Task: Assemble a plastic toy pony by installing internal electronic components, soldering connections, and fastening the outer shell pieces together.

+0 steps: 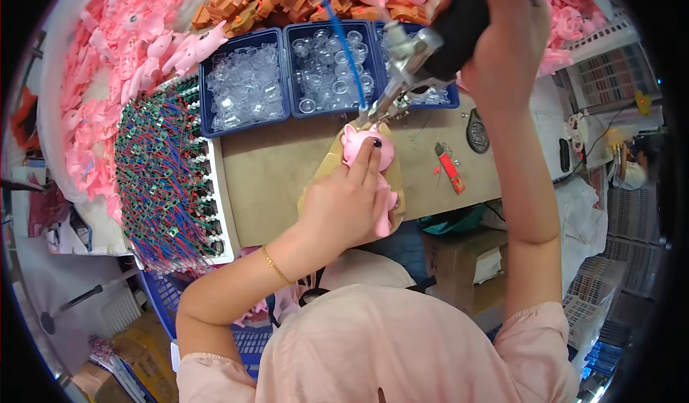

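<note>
A pink animal-shaped toy (388,205) with a dark eye lies on a yellowish board (331,160) on the work table. My left hand (341,205) grips it, two fingers stretched over the head and the rest around the body. My right hand (506,55) is raised at the upper right, wrapped around a power screwdriver (452,33) with a black body and metal nose. A thin blue tube (337,26) runs down to the nose. The screwdriver's tip is at the far side of the toy's head; whether they touch I cannot tell.
Blue bins (286,80) of clear plastic parts stand behind the toy. At left is a white tray (221,202) of wired circuit boards, beside heaped pink parts (93,116). Orange-brown parts (265,1) lie at the back. A red cutter (450,168) and dark oval tag (476,132) lie right.
</note>
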Demonstrator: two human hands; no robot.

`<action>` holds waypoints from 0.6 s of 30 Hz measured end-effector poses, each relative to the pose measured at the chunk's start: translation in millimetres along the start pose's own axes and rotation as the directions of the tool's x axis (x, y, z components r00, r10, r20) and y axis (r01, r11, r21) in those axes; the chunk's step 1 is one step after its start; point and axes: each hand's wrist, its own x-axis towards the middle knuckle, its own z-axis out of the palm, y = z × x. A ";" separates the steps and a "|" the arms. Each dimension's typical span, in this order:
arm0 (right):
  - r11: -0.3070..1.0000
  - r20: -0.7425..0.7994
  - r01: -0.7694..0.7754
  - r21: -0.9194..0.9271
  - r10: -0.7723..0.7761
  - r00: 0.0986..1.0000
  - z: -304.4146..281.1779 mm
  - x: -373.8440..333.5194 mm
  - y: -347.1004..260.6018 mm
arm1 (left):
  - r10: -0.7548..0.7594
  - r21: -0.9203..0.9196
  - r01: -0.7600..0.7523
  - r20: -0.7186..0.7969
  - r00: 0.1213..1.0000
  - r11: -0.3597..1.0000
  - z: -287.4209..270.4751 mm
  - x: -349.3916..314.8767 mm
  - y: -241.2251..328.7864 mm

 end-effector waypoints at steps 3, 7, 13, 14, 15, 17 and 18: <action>0.745 -0.143 0.129 -0.654 -0.290 0.946 24.3 0.9 -48.0 | 0.040 0.072 -0.046 0.088 0.995 0.996 -5.2 -3.2 -11.4; 0.761 -0.135 0.105 -0.640 -0.246 0.960 25.5 -15.6 -57.4 | 0.004 -0.024 -0.005 -0.034 0.999 1.000 1.8 -6.2 -12.4; 0.804 -0.130 0.068 -0.591 -0.178 0.975 19.2 -27.2 -60.7 | -0.015 0.000 0.015 -0.053 0.998 1.000 3.5 -4.7 -10.5; 0.812 -0.130 0.062 -0.580 -0.167 0.977 18.8 -28.3 -59.6 | -0.017 -0.001 0.017 -0.047 0.999 1.000 2.7 -4.2 -10.6; 0.820 -0.130 0.055 -0.570 -0.156 0.979 18.4 -29.2 -58.3 | -0.015 0.001 0.015 -0.042 0.999 1.000 2.8 -4.6 -10.7; 0.785 -0.141 0.068 -0.616 -0.195 0.971 19.3 -30.1 -52.0 | -0.016 0.015 0.016 -0.010 1.000 1.000 3.7 -4.3 -11.1; 0.744 -0.146 0.080 -0.663 -0.233 0.961 20.3 -30.9 -47.8 | -0.015 0.016 0.015 -0.009 1.000 1.000 3.0 -3.4 -11.9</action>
